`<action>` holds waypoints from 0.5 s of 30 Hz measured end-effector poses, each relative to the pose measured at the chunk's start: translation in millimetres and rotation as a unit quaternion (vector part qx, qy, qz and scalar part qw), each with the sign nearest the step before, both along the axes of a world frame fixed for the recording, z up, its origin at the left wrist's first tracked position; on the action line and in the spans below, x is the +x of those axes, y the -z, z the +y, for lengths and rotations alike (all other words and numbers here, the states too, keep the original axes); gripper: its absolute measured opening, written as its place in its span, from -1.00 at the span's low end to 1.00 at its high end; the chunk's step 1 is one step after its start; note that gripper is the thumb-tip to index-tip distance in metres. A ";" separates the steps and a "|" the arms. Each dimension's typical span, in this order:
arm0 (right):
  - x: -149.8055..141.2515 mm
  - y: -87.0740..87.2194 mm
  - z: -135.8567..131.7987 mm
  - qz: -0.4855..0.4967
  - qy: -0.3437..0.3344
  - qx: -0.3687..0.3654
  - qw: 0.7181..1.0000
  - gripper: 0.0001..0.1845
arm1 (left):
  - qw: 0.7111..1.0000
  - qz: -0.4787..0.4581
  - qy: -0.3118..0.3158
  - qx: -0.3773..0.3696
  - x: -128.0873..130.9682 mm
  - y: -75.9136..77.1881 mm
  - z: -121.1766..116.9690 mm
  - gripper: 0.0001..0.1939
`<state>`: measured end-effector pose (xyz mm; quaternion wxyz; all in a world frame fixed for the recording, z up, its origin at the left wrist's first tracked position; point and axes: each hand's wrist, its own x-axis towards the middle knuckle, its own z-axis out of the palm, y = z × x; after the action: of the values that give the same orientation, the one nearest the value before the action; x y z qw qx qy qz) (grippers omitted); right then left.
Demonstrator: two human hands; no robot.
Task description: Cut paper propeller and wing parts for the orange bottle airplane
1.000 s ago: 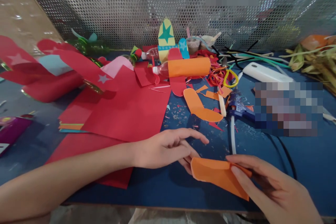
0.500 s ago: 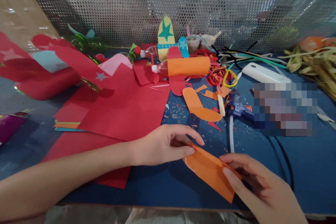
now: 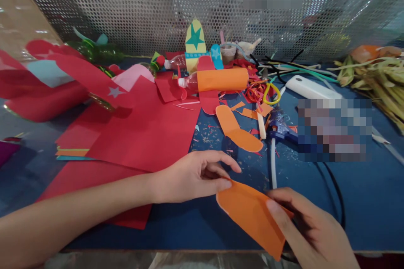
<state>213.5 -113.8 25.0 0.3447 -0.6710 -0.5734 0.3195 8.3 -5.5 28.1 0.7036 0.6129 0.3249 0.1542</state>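
An orange paper piece (image 3: 252,214) with one rounded end is held up above the front of the blue table. My left hand (image 3: 202,176) pinches its rounded end between thumb and fingers, with the index finger lifted off. My right hand (image 3: 303,222) grips the other end, thumb on the near face and fingers behind it. Beyond my hands lies an orange paper cutout (image 3: 238,130) with two rounded lobes. Behind that rests a plastic bottle wrapped in orange paper (image 3: 222,80), with red wing-like paper (image 3: 208,103) across it.
Red paper sheets (image 3: 142,122) lie at the left, beside red paper-covered bottle models (image 3: 41,96). A blue glue gun (image 3: 280,130), yellow-handled scissors (image 3: 272,93) and a white power strip (image 3: 312,88) are at the right. A perforated metal panel (image 3: 142,8) stands behind.
The orange paper has tilted so that more of its flat face shows, and its lower corner has dropped. Both hands keep hold of it. The view has shifted slightly.
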 end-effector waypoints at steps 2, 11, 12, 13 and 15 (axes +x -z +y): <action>-1.4 -1.2 -0.7 0.004 0.017 -0.009 1.000 -0.68 | 1.000 0.000 -0.003 0.011 -0.4 -0.4 -1.4 -0.75; 0.3 2.3 -3.4 -0.024 -0.005 -0.032 0.999 -0.59 | 0.995 -0.032 0.011 0.097 -0.3 -4.1 -12.8 -0.79; 1.2 2.0 -3.1 -0.033 -0.024 -0.015 0.999 -0.59 | 0.995 -0.035 -0.003 0.095 -0.1 -4.4 -13.1 -0.80; 2.1 1.7 -2.8 -0.044 -0.050 0.002 0.998 -0.59 | 0.995 -0.035 -0.020 0.087 0.0 -4.7 -12.8 -0.81; 2.9 1.3 -1.9 -0.072 -0.121 0.035 0.989 -0.58 | 0.996 -0.028 -0.055 0.060 0.1 -5.0 -10.8 -0.86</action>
<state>216.4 -115.8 23.7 0.2844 -0.6057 -0.6843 0.2898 8.4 -16.3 33.0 0.6646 0.6308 0.3283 0.2294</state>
